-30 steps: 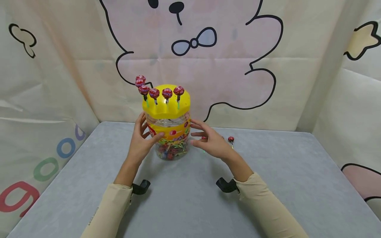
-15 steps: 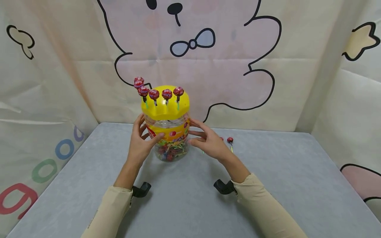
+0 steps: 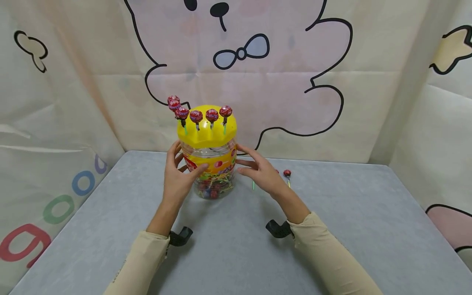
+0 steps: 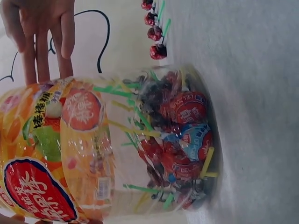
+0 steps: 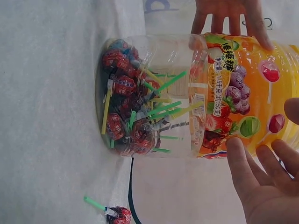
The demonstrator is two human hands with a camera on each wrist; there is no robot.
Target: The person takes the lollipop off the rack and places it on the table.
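Observation:
A clear lollipop jar with a yellow lid stands upright on the table, partly filled with wrapped lollipops. Several red-wrapped lollipops stick up from the lid's rim by their sticks. My left hand holds the jar's left side, thumb across the front label and fingers round the far side. On the right, my right hand touches the jar with fairly straight fingertips. The left wrist view shows those right fingers extended against the jar wall.
Several loose lollipops lie in a row on the grey table to the jar's right, one of them beyond my right hand. A cartoon-printed cloth backdrop hangs right behind the table.
The jar has turned in place: the lollipops along the lid's front have shifted right, and another shows at the left. My left thumb has moved slightly right with the label.

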